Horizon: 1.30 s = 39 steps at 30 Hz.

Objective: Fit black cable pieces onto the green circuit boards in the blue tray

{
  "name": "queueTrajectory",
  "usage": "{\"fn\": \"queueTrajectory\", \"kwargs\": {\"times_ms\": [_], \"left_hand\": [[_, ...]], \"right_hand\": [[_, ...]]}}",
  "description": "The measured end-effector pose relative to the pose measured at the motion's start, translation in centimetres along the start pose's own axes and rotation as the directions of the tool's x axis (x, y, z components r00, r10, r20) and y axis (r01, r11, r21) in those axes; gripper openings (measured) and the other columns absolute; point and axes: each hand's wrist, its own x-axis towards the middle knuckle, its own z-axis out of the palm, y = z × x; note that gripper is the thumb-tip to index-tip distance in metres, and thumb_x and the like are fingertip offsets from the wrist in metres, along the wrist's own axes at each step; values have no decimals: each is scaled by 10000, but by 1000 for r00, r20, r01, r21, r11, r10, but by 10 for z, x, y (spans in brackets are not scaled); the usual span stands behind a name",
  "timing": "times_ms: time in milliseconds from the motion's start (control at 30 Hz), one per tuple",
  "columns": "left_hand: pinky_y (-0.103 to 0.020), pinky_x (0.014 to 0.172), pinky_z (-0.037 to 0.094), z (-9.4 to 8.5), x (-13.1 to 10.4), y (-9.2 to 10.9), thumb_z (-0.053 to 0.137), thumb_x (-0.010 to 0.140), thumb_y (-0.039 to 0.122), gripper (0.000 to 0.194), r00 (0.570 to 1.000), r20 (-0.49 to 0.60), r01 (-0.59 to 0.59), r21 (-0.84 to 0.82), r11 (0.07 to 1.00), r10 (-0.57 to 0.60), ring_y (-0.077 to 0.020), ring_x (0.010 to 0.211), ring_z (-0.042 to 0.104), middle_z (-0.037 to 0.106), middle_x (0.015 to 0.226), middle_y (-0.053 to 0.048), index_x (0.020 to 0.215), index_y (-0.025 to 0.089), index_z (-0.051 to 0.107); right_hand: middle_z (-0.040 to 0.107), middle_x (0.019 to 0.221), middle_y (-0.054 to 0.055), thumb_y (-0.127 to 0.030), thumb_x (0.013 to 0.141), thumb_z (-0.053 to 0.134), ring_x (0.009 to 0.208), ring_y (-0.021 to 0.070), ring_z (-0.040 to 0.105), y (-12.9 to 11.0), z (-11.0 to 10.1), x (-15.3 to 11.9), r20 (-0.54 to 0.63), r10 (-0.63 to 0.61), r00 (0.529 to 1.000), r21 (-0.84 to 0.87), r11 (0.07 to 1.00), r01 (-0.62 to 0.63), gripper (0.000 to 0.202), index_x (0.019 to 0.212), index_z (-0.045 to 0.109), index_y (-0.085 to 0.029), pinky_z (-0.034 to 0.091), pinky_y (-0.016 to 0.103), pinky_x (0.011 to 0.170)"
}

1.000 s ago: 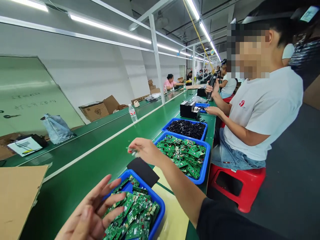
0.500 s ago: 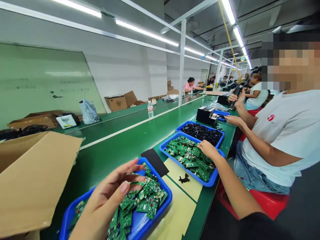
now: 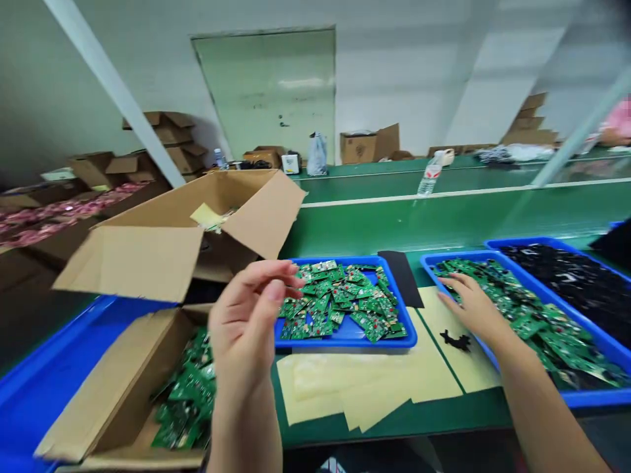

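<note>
Head view: the left hand point(image 3: 244, 322) is raised and half curled, a narrow gap between its thumb and fingertips. Beyond those fingertips and to their right lies a shallow blue plastic tray point(image 3: 340, 343) spread with green printed circuit boards point(image 3: 323, 289). The right hand point(image 3: 470, 305), back upward, has its fingers spread wide over the left rim of a second blue plastic tray point(image 3: 596, 397), heaped with more green boards point(image 3: 537, 318); whether the fingertips touch anything I cannot tell. Just nearer than the right hand, a small jagged black piece point(image 3: 456, 341) rests on pale yellow sheets point(image 3: 345, 381). Left of the right hand, between the two trays, lies a flat black sheet point(image 3: 401, 279). Rightward of it, a third blue tray point(image 3: 522, 242) holds small black parts point(image 3: 572, 272). Left of the left hand, an open brown cardboard box point(image 3: 113, 374) contains further green boards point(image 3: 185, 394)
</note>
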Motion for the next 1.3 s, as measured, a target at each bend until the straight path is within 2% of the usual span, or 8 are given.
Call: {"fn": "queueTrajectory", "kwargs": {"times_ms": [67, 167, 333, 567, 767, 1033, 1167, 1300], "left_hand": [[-210, 688, 551, -7, -25, -13, 590, 866, 198, 149, 994, 87, 34, 266, 963, -59, -125, 792, 653, 680, 910, -34, 972, 215, 693], [-290, 757, 568, -26, -80, -34, 534, 875, 188, 168, 948, 270, -26, 600, 799, -171, -185, 897, 656, 685, 947, -78, 977, 184, 667], [-474, 960, 508, -63, -171, -59, 524, 877, 201, 407, 821, 445, -246, 841, 482, -358, -306, 1200, 555, 603, 1266, -165, 1281, 153, 512], [-582, 1046, 383, -43, -174, -79, 508, 893, 482, 657, 706, 435, -326, 900, 289, -559, -378, 1354, 350, 408, 1438, -237, 1394, 77, 378], [-682, 1047, 272, -4, -174, -90, 504, 806, 666, 849, 670, 388, -287, 922, 261, -633, -434, 1367, 290, 362, 1450, -279, 1405, 77, 381], [-546, 1075, 341, -30, -159, -73, 569, 867, 432, 441, 660, 348, -182, 934, 308, -666, -343, 1323, 409, 486, 1382, -210, 1192, 137, 605], [-663, 1046, 280, -40, -152, -69, 615, 813, 512, 695, 682, 155, -95, 988, 124, -715, -420, 1360, 315, 387, 1432, -283, 1342, 83, 475], [-658, 1070, 236, -31, -153, -71, 649, 794, 493, 805, 602, 152, -125, 988, 95, -784, -438, 1395, 194, 256, 1481, -315, 1404, 39, 384]], "right_hand": [[543, 1297, 126, -311, 912, 449, 1233, 240, 511, -47, 7, -6, 44, -213, 976, 101, 973, 207, 330, 1163, 624, -189, 429, 370, 1053], [589, 1246, 134, -286, 947, 422, 1169, 251, 564, -108, 9, -33, -56, -597, 800, 295, 756, 585, 309, 1168, 614, -188, 500, 424, 976], [662, 1136, 104, -161, 949, 388, 1120, 215, 598, -142, 12, -87, -134, -786, 604, 359, 530, 769, 295, 1112, 632, -190, 481, 455, 1007], [638, 1170, 154, -153, 921, 429, 1107, 294, 571, -115, 35, -73, -120, -651, 749, 64, 748, 661, 317, 1171, 624, -130, 425, 518, 990], [687, 996, 111, -141, 924, 437, 934, 253, 601, -106, 36, -54, -111, -719, 686, 45, 686, 726, 256, 1047, 661, -124, 405, 487, 985], [682, 992, 104, -173, 940, 431, 942, 249, 604, -102, 29, -48, -118, -699, 705, 123, 695, 709, 236, 1068, 627, -139, 403, 500, 990], [680, 1000, 100, -209, 945, 443, 926, 240, 614, -102, 22, -42, -117, -672, 732, 178, 710, 681, 222, 1062, 623, -154, 412, 499, 983], [681, 1005, 93, -221, 945, 449, 929, 238, 620, -103, 21, -41, -101, -663, 742, 204, 716, 668, 218, 1067, 620, -163, 390, 511, 1007]]}}
